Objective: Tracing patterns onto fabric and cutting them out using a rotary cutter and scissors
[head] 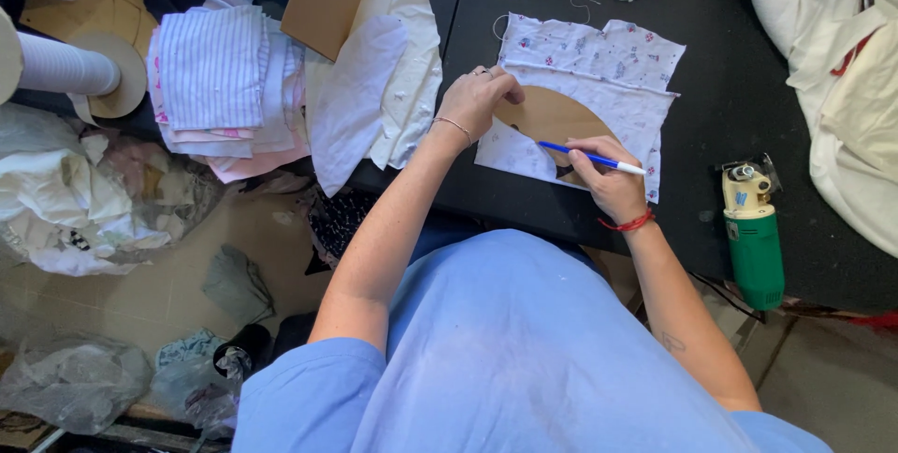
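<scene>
On the black desk [730,98], the left hand [477,98] pressed a stiff cardboard template [552,116] flat on thin, limp printed fabric [599,60]. The right hand [608,177] had its fingers pinched around a blue pen [589,158], best gripped near the tip.

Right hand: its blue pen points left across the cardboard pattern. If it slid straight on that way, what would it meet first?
Probably the left hand, which presses the cardboard pattern flat; the right hand has only bare pattern before that.
</scene>
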